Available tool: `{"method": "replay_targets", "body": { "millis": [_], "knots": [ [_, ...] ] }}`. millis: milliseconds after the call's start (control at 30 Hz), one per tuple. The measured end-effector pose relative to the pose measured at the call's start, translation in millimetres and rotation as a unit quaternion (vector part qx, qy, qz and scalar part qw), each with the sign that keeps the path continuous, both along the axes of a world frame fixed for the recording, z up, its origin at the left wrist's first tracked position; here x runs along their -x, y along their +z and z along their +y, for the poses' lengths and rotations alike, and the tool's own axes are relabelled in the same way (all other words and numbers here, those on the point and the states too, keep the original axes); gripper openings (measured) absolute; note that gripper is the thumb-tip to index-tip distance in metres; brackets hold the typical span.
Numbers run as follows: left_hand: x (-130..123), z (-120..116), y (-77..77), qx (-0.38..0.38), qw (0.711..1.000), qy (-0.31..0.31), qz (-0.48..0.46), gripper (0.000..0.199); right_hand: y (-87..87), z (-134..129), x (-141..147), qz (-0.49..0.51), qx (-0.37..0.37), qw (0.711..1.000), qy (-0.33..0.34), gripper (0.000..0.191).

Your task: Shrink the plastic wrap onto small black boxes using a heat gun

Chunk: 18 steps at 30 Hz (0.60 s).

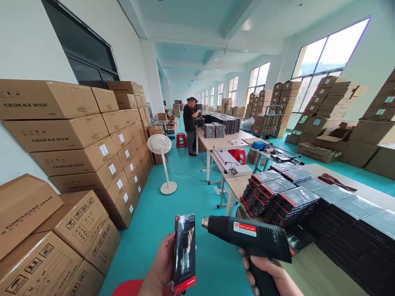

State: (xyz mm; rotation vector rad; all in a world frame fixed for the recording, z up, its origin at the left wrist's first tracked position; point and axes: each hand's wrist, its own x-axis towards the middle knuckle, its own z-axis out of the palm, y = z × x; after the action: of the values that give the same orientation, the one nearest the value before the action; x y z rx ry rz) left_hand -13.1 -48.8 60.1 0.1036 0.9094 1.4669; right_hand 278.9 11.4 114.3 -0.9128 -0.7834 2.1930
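A slim black and red product box [185, 250] stands roughly upright in my left hand [163, 259], whose fingers wrap round it from the left side and behind. Its front is glossy, as if covered in clear film. My right hand [262, 271] grips the handle of a black heat gun [259, 234] with a red and white label. The metal nozzle points left toward the box, with a small gap between them. To the right, stacks of similar film-wrapped boxes [277, 185] lie on a work table.
Brown cartons [89, 152] are piled along the left wall. A white pedestal fan [159, 144] stands on the green floor. Another person [189, 123] works at a far table. A sealing machine [230, 162] sits ahead, and a red stool [129, 287] is at the bottom edge.
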Motion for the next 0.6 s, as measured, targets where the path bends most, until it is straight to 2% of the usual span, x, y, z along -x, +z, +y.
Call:
{"method": "replay_targets", "body": {
  "millis": [100,233,333,500,600],
  "knots": [
    [0.9,1.5,2.5,0.003,0.999,-0.004,0.054,0.034,11.1,9.4,0.3,0.006,0.029,0.999,-0.016,0.037],
    [2.0,3.9,5.0,0.002,0.999,-0.030,0.044,0.034,18.9,8.8,4.8,0.022,0.034,0.999,-0.001,0.032],
    [4.0,5.3,1.6,-0.002,0.999,-0.038,0.028,0.033,20.3,9.4,8.2,0.019,0.020,1.000,-0.001,0.031],
    [4.9,5.2,-5.8,0.003,0.998,-0.034,0.056,0.033,23.9,16.1,15.2,0.011,-0.004,1.000,0.016,0.030],
    [3.1,5.4,-4.8,0.010,0.997,-0.045,0.054,0.036,31.6,13.7,19.6,0.001,-0.050,0.997,0.056,0.032]
  ]
}}
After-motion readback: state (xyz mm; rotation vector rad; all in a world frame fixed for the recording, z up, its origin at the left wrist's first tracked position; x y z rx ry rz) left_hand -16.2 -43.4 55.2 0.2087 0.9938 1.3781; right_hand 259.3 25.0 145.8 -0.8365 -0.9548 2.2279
